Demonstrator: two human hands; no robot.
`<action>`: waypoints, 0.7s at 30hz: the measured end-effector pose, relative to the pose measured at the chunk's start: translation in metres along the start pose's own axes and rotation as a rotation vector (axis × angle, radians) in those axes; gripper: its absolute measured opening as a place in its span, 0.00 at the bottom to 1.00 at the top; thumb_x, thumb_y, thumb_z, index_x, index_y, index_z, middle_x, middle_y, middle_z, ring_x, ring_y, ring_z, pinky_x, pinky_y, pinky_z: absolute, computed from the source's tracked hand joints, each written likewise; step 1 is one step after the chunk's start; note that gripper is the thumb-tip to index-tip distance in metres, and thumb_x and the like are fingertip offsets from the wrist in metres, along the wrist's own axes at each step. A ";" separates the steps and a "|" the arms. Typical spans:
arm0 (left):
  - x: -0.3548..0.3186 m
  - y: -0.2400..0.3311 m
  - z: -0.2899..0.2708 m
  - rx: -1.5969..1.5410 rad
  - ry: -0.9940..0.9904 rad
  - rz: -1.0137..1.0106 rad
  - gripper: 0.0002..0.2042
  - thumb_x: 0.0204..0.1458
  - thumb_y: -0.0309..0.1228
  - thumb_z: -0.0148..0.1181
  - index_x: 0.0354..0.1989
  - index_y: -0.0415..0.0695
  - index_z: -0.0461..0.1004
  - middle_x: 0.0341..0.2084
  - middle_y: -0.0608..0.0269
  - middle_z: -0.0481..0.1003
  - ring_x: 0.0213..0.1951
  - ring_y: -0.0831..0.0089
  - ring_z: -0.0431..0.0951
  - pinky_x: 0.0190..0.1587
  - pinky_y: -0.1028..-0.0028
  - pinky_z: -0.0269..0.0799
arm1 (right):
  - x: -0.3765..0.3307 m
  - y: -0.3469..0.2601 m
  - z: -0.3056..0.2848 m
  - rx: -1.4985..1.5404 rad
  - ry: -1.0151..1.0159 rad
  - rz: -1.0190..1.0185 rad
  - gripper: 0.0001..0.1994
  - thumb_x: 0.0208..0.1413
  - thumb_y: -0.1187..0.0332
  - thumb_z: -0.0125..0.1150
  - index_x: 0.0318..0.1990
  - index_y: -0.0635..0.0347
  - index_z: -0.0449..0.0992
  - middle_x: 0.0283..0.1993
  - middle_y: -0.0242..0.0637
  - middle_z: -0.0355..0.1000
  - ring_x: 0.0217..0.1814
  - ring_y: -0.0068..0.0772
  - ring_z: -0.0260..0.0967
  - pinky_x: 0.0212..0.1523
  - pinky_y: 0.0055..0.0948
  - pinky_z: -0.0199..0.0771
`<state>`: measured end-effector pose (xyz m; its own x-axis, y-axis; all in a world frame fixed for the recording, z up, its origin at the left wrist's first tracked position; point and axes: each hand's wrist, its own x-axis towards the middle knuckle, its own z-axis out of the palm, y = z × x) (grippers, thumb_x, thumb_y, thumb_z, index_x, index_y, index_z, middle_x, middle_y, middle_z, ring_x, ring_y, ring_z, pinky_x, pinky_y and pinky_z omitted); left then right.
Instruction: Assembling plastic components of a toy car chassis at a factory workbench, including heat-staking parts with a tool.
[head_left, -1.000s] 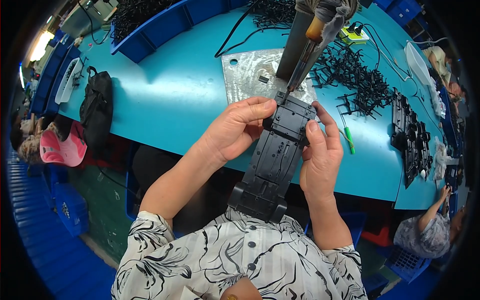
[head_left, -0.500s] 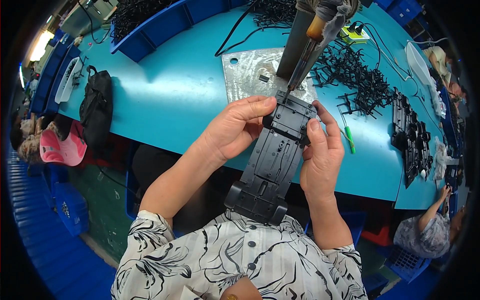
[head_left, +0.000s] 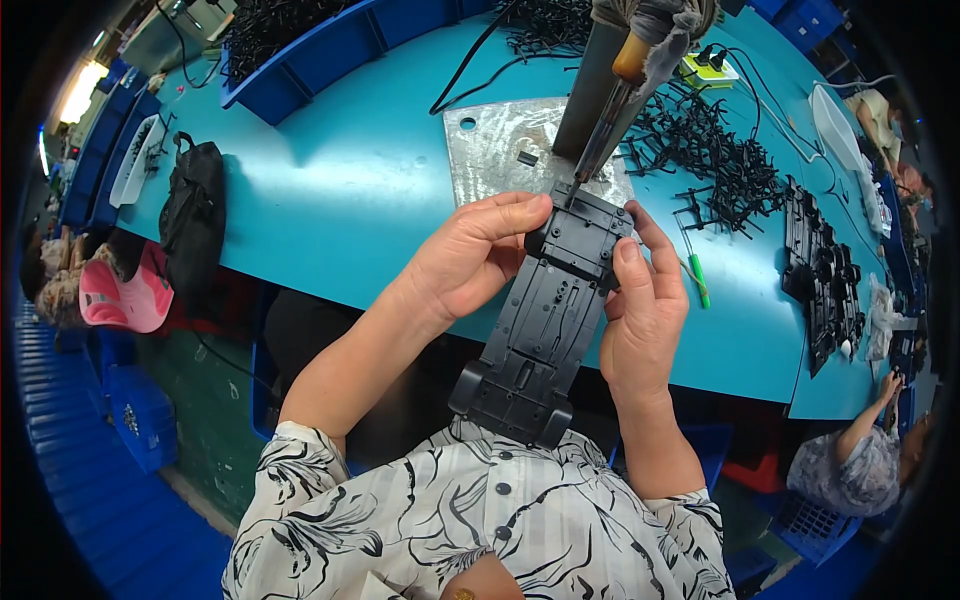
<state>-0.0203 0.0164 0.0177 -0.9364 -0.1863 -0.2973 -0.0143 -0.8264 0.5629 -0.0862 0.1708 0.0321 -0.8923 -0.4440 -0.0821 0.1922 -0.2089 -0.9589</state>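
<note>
A black plastic toy car chassis (head_left: 535, 325) with wheels at its near end slants from my chest up toward the table. My left hand (head_left: 470, 255) pinches its far left corner, thumb on top. On the far right side, my right hand (head_left: 645, 310) grips the edge with thumb and fingers. The thin tip of a soldering iron (head_left: 606, 125) meets or sits just above the chassis's far end; contact is hard to make out. The iron hangs tip-down beside an upright metal post (head_left: 583, 105). Beneath lies a scuffed metal plate (head_left: 490, 140) bearing a small dark piece (head_left: 527, 158).
Thin black branched parts (head_left: 715, 165) lie heaped right of the post, near a green-handled tool (head_left: 699, 280). More dark chassis (head_left: 820, 270) lie at the right. A blue bin (head_left: 290, 95) stands far left, a black bag (head_left: 193, 210) nearer. Another person (head_left: 850, 470) sits at right.
</note>
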 end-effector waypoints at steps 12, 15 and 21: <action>0.000 -0.001 -0.001 0.003 0.006 0.002 0.12 0.55 0.31 0.59 0.43 0.36 0.72 0.37 0.62 0.75 0.40 0.77 0.75 0.47 0.77 0.70 | 0.000 0.002 -0.001 0.002 -0.002 0.005 0.20 0.59 0.68 0.55 0.57 0.66 0.65 0.32 0.20 0.67 0.23 0.03 0.51 0.19 0.08 0.45; -0.001 -0.001 -0.002 0.013 0.000 -0.001 0.12 0.55 0.31 0.59 0.43 0.36 0.72 0.37 0.62 0.76 0.40 0.78 0.75 0.47 0.78 0.69 | -0.001 0.001 -0.002 -0.018 -0.002 0.013 0.20 0.60 0.67 0.55 0.58 0.66 0.65 0.31 0.20 0.67 0.24 0.03 0.51 0.19 0.08 0.45; 0.000 0.000 -0.004 0.007 -0.007 -0.021 0.12 0.55 0.30 0.59 0.44 0.36 0.72 0.37 0.62 0.76 0.41 0.77 0.75 0.47 0.77 0.69 | 0.000 0.006 -0.005 -0.010 -0.010 0.016 0.21 0.60 0.67 0.54 0.58 0.66 0.64 0.35 0.25 0.69 0.27 0.04 0.58 0.21 0.08 0.52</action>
<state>-0.0186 0.0150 0.0149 -0.9382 -0.1654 -0.3039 -0.0364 -0.8263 0.5620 -0.0871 0.1743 0.0252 -0.8849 -0.4560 -0.0945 0.2020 -0.1930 -0.9602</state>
